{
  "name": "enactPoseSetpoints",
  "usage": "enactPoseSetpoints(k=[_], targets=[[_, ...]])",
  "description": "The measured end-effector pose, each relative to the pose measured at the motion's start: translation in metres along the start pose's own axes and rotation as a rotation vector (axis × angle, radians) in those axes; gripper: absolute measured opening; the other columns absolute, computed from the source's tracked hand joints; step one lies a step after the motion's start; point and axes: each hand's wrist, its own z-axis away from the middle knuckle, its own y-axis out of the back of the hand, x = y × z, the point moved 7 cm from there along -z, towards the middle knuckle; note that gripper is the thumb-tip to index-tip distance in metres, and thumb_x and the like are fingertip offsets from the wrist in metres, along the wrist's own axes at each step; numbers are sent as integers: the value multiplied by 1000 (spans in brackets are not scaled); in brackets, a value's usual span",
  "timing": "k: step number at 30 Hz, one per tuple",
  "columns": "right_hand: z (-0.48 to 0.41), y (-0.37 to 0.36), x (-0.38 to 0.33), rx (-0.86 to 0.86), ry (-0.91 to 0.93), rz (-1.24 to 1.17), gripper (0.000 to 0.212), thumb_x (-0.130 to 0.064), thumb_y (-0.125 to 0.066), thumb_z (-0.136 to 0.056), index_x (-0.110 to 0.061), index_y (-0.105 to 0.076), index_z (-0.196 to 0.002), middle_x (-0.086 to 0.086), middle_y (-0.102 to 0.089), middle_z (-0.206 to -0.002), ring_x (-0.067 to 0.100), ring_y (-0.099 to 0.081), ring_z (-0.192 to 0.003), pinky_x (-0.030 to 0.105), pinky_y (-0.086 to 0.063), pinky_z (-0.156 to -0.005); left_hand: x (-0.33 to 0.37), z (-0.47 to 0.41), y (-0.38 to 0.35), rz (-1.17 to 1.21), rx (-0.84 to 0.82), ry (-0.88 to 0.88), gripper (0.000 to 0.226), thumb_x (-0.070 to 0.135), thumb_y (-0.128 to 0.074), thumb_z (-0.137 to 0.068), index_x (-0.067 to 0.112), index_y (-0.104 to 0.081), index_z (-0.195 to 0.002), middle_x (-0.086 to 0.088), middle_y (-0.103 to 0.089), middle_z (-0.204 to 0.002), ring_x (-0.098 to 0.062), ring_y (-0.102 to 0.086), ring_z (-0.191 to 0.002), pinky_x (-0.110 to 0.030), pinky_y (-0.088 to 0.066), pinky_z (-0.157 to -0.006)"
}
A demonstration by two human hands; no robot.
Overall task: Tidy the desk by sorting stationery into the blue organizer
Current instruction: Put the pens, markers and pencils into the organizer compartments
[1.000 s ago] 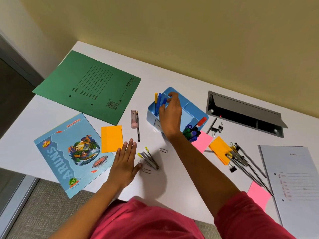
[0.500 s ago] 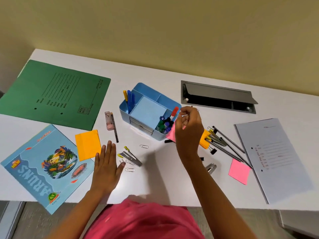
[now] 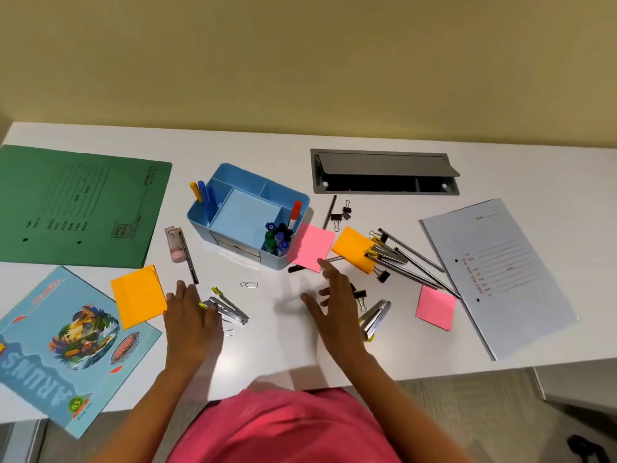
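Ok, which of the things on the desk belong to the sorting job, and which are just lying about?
Part of the job: blue organizer, pink sticky pads, orange sticky pads, black binder clips, paper clip, loose dark pens, pink eraser.
Just lying about: green file folder, blue ARUN'S notebook, pale file cover, grey cable hatch.

I have a single view, from the head camera. It is wide-angle, sits above the near edge of the desk [image 3: 417, 355] and is tipped steeply forward and down. It is close in: the shirt [image 3: 283, 429] fills the bottom edge and both forearms [image 3: 377, 379] run up from it. The organizer [image 3: 230, 243] lies a little left of centre, and the wall [image 3: 300, 61] takes the top third. The desk's edges seem to bow toward the corners, probably from lens stretch.
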Motion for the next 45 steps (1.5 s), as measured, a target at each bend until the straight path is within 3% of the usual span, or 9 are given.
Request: enactPoseSetpoints(k=[5,9,15,21,29,36,40,42,45], targets=[[-22,-29,-26,-40,115,47,61,-32,-66,-87,-34,-34,-139,3,-41,-132,15,-50,-108,24,-52,-84,5,-7,4,10,93,-5,18,8,-59,-83,-3,-48,-93,-18,-46,-99,-34,-42,-88,-44,-31,-74],[-39,-38,-45,31,253,157,46,-30,-64,-88,-12,-51,-129,12,-50,-124,20,-49,-109,23,-47,-85,-2,-8,-1,0,74,-17,15,8,-56,-86,-2,-48,-94,-20,-47,-103,-37,-43,-93,-50,-34,-82],[-64,-41,-37,-40,169,267,26,-22,-49,-98,-11,-54,-121,10,-46,-129,23,-48,-113,29,-46,-88,-1,-7,0,30,78,-50,11,10,-51,-91,0,-49,-95,-18,-47,-101,-36,-43,-95,-48,-34,-87],[-82,-37,-17,-54,221,437,29,-5,-47,-96,-7,-50,-125,12,-47,-128,24,-49,-115,29,-46,-96,1,-3,-1,33,73,-12,22,13,-49,-93,-2,-50,-110,-24,-47,-124,-40,-41,-114,-47,-30,-98],[-78,9,7,187,187,190,25,8,-46,-86,1,-56,-108,17,-59,-101,29,-57,-88,28,-46,-74,3,2,1,52,75,39,36,8,-51,-93,-7,-47,-126,-29,-35,-144,-42,-27,-137,-47,-15,-115],[-75,-14,47,-94,185,484,40,11,-71,-71,1,-63,-109,19,-62,-99,34,-62,-88,36,-55,-67,0,-2,-2,63,56,76,33,10,-51,-94,-6,-49,-123,-28,-40,-138,-43,-32,-131,-50,-21,-111],[-74,-19,48,-157,177,571,14,1,-63,-85,-5,-62,-97,11,-55,-95,24,-55,-81,30,-48,-58,3,-7,2,102,61,120,17,10,-49,-94,-3,-51,-105,-23,-48,-115,-45,-41,-108,-52,-37,-91],[-74,-26,46,-195,231,637,14,2,-71,-78,-6,-62,-83,10,-56,-83,22,-54,-70,28,-45,-51,9,-7,7,76,94,131,18,11,-48,-93,-5,-51,-102,-23,-49,-110,-44,-43,-107,-48,-32,-92],[-73,-28,36,-231,268,653,16,1,-73,-75,-7,-60,-79,8,-55,-79,19,-52,-69,25,-43,-55,27,-3,16,-11,115,153,45,18,-47,-96,-10,-41,-132,-28,-37,-142,-39,-23,-139,-42,-1,-117]])
